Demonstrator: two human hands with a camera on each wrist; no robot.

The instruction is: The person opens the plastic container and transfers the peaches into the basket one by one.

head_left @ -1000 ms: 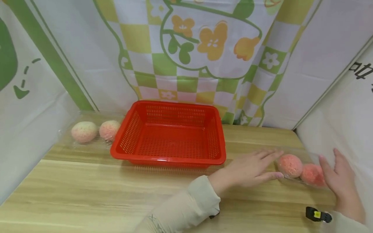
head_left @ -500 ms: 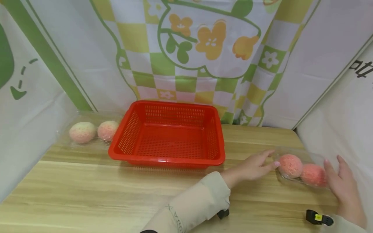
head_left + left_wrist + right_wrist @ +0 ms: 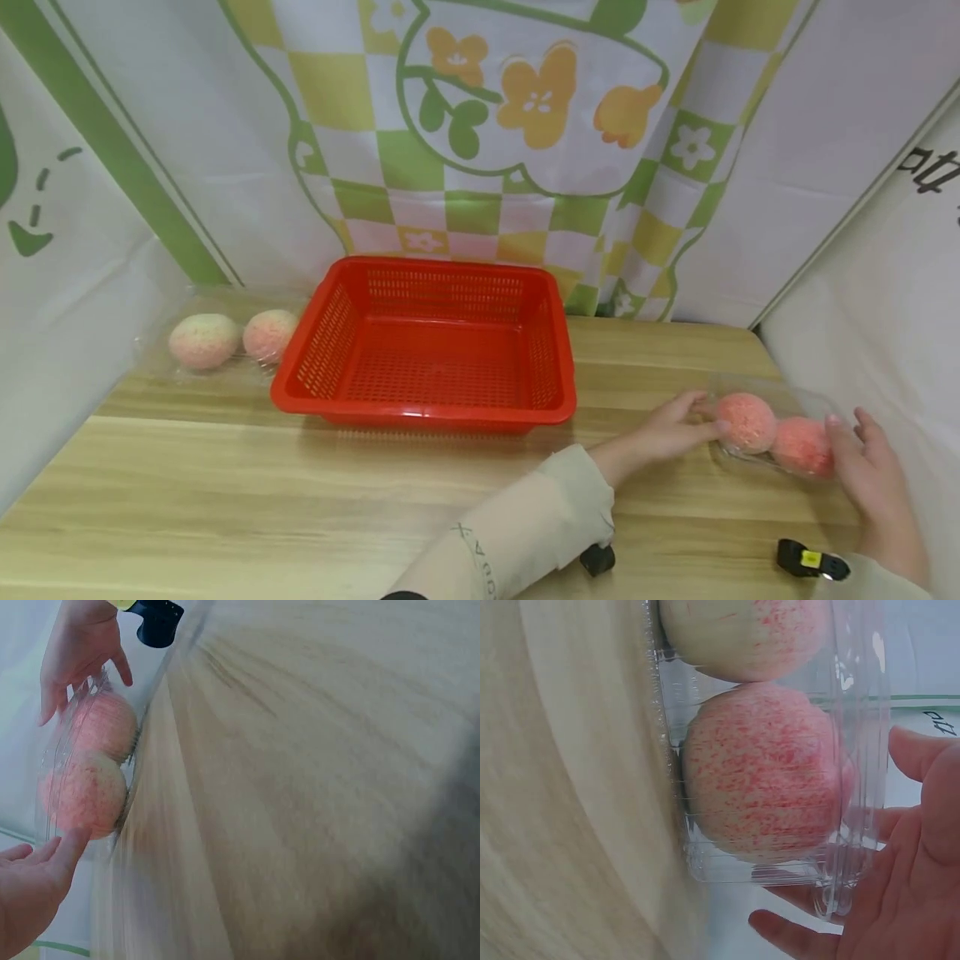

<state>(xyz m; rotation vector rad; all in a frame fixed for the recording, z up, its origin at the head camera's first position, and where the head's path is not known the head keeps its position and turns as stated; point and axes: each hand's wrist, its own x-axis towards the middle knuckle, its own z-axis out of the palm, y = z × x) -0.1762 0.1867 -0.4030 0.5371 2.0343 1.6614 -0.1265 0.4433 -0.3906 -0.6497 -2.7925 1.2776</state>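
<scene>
Two pinkish peaches (image 3: 747,423) sit side by side in a clear plastic clamshell box (image 3: 772,866) at the right of the table. My left hand (image 3: 663,433) is at the box's left end, thumb toward the front and fingers toward the back. In the left wrist view, its thumb tip overlaps the box's end, with the fingers extended. At the opposite end is my right hand (image 3: 873,467). The right wrist view shows its fingers (image 3: 791,937) extended beside and behind the box's end, its thumb raised apart from the plastic.
A red plastic basket (image 3: 423,410) with perforated walls stands at mid-table toward the back. Left of it lies another clear box with two paler peaches (image 3: 204,342), partly behind the basket. Patterned curtains (image 3: 472,167) hang along the back, and white cloth encloses the sides.
My left hand has moved right to the box's left end, its fingers drawing closer together. My right hand stays near the other end. The view has shifted slightly.
</scene>
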